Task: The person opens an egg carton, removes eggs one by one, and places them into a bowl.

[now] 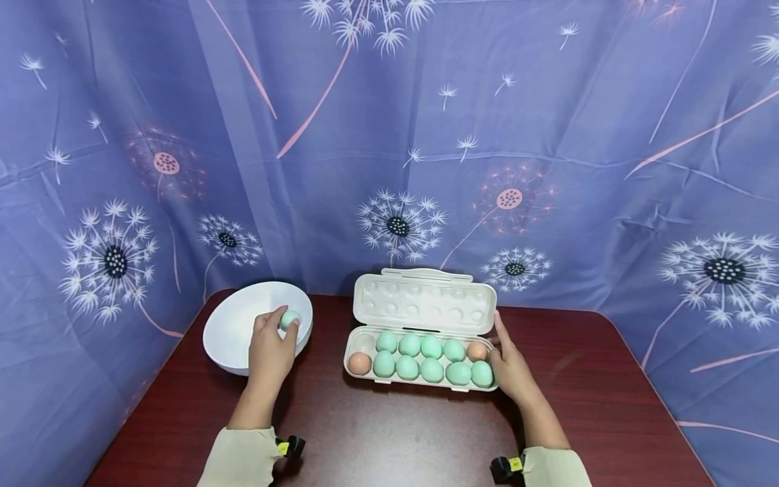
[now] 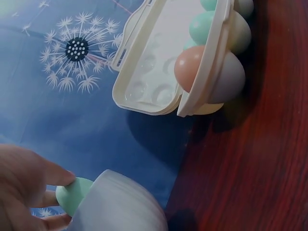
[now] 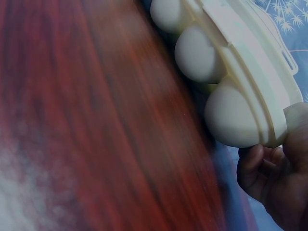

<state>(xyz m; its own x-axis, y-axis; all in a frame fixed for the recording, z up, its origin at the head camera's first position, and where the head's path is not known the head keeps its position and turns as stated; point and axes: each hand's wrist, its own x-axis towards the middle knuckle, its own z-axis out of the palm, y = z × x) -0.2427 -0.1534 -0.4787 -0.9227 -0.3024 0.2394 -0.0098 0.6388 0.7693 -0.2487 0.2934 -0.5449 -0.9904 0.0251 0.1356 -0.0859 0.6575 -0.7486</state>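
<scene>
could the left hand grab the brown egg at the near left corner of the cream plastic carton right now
Probably not right away: the left hand pinches a pale green egg at the white round bowl. Otherwise the way looks free, with the brown egg uncovered in the open carton.

Legible text, none: I log two small yellow rectangular labels [image 1: 282,448] [image 1: 516,464], one per black boxy wrist-worn device [image 1: 296,447] [image 1: 502,469], markings too small to read.
</scene>
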